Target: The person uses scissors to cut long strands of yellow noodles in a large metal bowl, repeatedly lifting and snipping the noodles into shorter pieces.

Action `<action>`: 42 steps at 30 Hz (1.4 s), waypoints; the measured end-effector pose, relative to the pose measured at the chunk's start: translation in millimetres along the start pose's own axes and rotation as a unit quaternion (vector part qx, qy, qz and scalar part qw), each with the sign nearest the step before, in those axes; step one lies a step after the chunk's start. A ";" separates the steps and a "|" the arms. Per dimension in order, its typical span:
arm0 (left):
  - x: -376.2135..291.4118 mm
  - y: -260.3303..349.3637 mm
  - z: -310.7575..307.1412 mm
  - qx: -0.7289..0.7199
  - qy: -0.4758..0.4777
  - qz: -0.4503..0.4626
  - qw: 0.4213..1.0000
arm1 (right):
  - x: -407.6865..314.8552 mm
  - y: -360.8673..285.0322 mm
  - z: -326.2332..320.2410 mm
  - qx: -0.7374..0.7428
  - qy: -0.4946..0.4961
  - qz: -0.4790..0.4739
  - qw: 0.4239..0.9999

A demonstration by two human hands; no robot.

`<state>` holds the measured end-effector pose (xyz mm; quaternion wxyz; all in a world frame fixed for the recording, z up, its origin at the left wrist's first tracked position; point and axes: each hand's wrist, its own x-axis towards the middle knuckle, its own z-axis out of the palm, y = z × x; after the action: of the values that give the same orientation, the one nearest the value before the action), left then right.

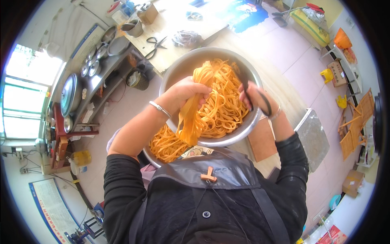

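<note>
My left hand [190,91] grips a bunch of flat orange strips [190,119], like wide noodles or tofu-skin strips, and part of it hangs over the near rim. Beneath is a large metal basin [210,141] with a tangled heap of the same strips [224,106]. At the basin's right side, my right hand [254,96] holds black-handled scissors [265,102]; their blades are blurred against the strips, and I cannot tell whether they are apart. A second heap of strips [167,145] lies in another bowl [152,158] at lower left, partly hidden by my arm and apron.
Another pair of scissors [156,47] and a plastic bag [186,38] lie on the wooden table [161,61] beyond the basin. A brown board [262,138] sits right of the basin, near a grey-topped stool [312,138]. Pots line a shelf at left, by a waste bin [138,80].
</note>
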<state>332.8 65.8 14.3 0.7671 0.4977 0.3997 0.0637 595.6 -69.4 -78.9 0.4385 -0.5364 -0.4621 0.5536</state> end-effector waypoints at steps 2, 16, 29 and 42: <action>9.5 3.8 -0.4 -0.006 -0.015 -0.015 1.000 | -15.7 21.6 11.3 0.044 -0.094 0.027 0.994; 103.6 12.9 30.0 0.347 -0.148 -0.203 0.904 | 10.5 64.8 44.5 -0.124 0.094 -0.071 0.985; 91.4 -56.0 37.5 0.315 -0.038 0.119 0.941 | 38.3 16.4 67.9 -0.101 0.196 -0.248 0.943; 4.7 -56.8 5.5 -0.012 -0.204 0.064 0.977 | 69.0 -78.4 17.5 0.031 0.156 -0.158 0.975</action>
<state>322.7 36.0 -33.5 0.8326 0.5156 0.2019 0.0143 574.6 12.4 -15.0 0.6033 -0.5226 -0.4497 0.4010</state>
